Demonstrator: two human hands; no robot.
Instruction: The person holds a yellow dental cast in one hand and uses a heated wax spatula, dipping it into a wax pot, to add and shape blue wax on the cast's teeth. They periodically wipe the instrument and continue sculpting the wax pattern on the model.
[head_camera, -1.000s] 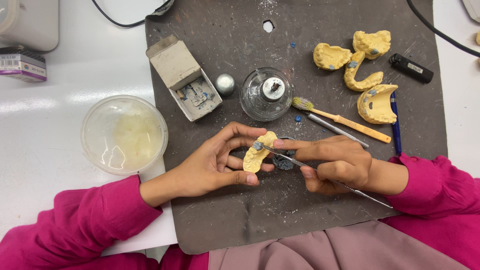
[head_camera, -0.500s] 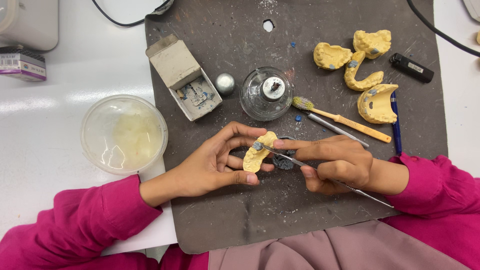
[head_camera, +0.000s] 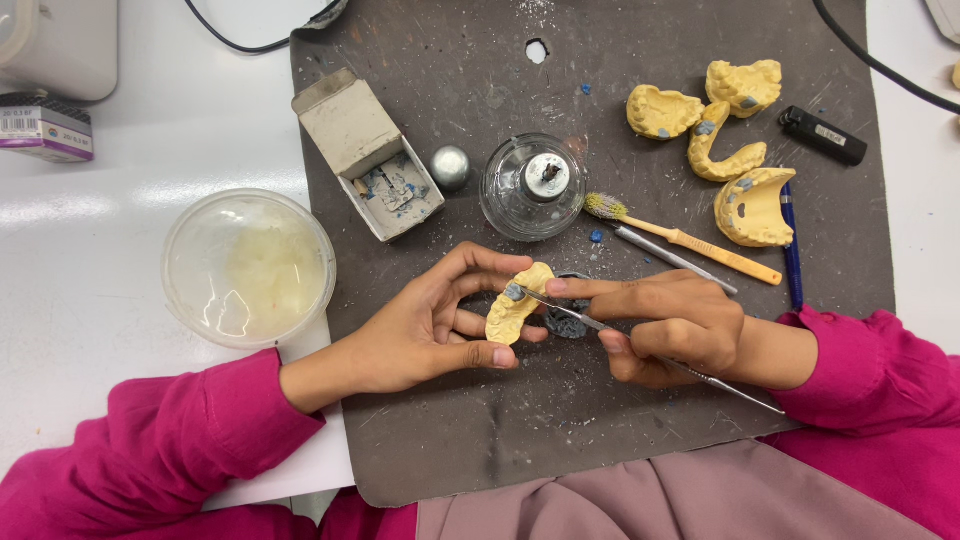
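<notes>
At the far left of the white table (head_camera: 120, 260), near nine o'clock, stands a clear round bowl (head_camera: 248, 267) with pale stuff inside. To its right begins a dark grey mat (head_camera: 450, 440), speckled with dust. On the mat at about eleven o'clock lies a small open cardboard box (head_camera: 368, 152) with blue-grey bits in it, then a little silver ball (head_camera: 450, 167), then a glass burner (head_camera: 532, 187) with a wick cap.

Below these, at the centre, the left hand (head_camera: 420, 330) grips a yellow plaster cast (head_camera: 515, 305) between thumb and fingertips, the fingers curled around it, held just above the mat. A blue-grey blob sits on the cast's upper end. The right hand (head_camera: 670, 325) comes in from three o'clock, its fingers pinched on a thin metal tool (head_camera: 650, 352), whose tip touches that blob. A dark lump (head_camera: 568, 322) lies on the mat between the two hands.

Farther right, at about two o'clock, lie a yellow-handled brush (head_camera: 690, 240), a metal rod (head_camera: 672, 260), four more yellow casts (head_camera: 735, 130), a blue pen (head_camera: 790, 255) and a black lighter (head_camera: 822, 135).
</notes>
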